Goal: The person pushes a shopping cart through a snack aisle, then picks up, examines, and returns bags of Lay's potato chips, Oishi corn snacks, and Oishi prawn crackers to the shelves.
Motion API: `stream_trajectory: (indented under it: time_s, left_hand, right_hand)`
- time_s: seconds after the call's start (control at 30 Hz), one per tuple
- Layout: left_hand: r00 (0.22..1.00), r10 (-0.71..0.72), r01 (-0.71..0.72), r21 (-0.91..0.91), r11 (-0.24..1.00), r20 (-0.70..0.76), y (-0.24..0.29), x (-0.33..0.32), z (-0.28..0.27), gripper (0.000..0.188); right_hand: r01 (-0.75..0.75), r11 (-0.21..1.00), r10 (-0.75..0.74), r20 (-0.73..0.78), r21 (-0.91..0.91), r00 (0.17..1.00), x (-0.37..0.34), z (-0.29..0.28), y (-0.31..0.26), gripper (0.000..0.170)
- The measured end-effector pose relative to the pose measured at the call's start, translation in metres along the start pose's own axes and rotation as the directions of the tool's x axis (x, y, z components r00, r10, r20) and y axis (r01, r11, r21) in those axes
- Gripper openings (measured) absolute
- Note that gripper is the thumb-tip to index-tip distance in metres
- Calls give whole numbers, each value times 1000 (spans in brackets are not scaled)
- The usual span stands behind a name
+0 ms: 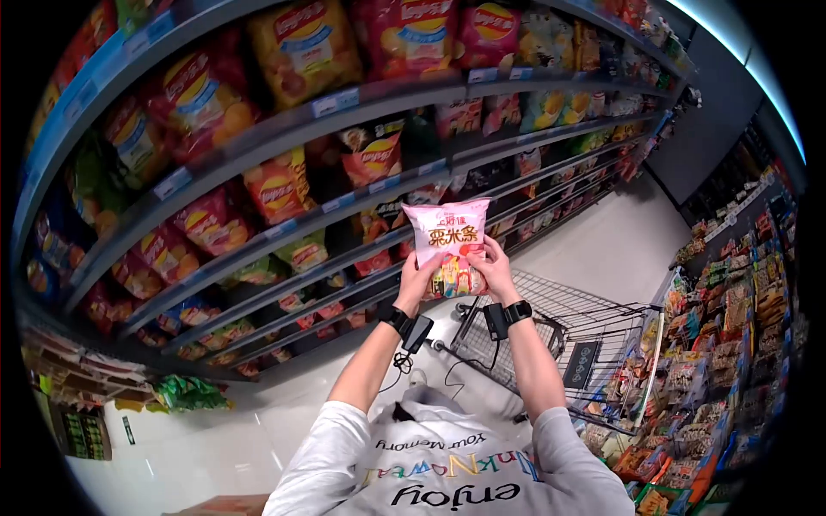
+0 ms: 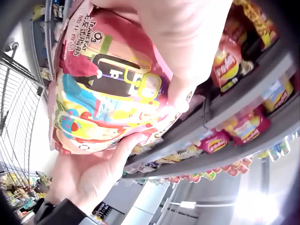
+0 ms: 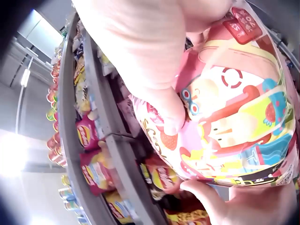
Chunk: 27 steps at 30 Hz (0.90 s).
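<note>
1. Holding, both hands: one pink snack bag [image 1: 447, 245], upright in the head view, with dark printed lettering above coloured figures. It serves as clock centre for the entries below.
2. Left hand [image 1: 416, 282], at half past seven, touching the bag. Grip: pinching its lower side, thumb laid on the printed front, fingers round the edge.
3. Right hand [image 1: 493, 269], at four o'clock, touching the bag. Grip: pinching the opposite side, thumb likewise on the front.
4. Black wrist straps, two: left strap [image 1: 396, 319] at seven o'clock, right strap [image 1: 518, 311] at between four and five; each beside a small dark box.
5. Shelving [image 1: 258, 138], grey, several tiers, from about eight round to one o'clock, stocked with snack bags and fitted with price labels. Includes a large yellow bag [image 1: 307, 52] at eleven.
6. Wire cart [image 1: 533, 292], between four and five o'clock, apart from the bag, bearing a dark panel [image 1: 583, 365].
7. Rack of small packets [image 1: 714, 353], between three and five o'clock.
8. Green packets [image 1: 189, 393], at eight o'clock, well apart.
9. Pale shirt [image 1: 456, 473], at six o'clock, lettered "enjoy".
</note>
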<state>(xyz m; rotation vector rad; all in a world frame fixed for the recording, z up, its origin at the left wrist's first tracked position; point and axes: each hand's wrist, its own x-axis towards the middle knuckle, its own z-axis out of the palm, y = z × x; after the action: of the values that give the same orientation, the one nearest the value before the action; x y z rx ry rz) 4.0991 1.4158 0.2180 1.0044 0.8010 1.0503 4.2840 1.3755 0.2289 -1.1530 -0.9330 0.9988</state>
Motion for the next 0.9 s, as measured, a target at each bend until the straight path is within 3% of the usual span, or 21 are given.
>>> stream_trajectory:
  time_s: [0.17,0.27,0.33,0.4,0.43,0.57,0.8,0.9]
  left_hand:
    - [981,-137,130,-60,990,-136,-47,-98,-76,57]
    - [959,-189,173,-93,981,-213,-50,-144,-96,54]
    - [953,-259,240,-132,962,-154,-49,-170,-105,51]
    - [943,-275,250,-146,957,-187,-54,-188,-113,47]
    - [946,-267,241,-150,959,-185,-57,-196,-117,46]
    - [942,-271,241,-162,957,-196,-66,-225,-130,45]
    - [959,-209,153,-269,951,-192,-67,-236,-153,45]
    - [957,-240,180,-312,933,-165,-76,-234,-161,45]
  right_hand:
    - [-320,947,317,102,13,943,-85,55,46,71]
    - [-373,925,362,142,64,921,-121,66,79,71]
    - [-377,924,369,118,57,922,-144,74,92,62]
    - [-533,842,500,248,82,830,-159,77,91,49]
    - [-514,857,491,230,47,840,-169,82,89,38]
    - [-522,852,496,260,38,828,-190,89,98,31]
    - [-496,868,473,271,18,838,-197,106,97,28]
    - [-496,868,474,264,22,840,-201,117,88,31]
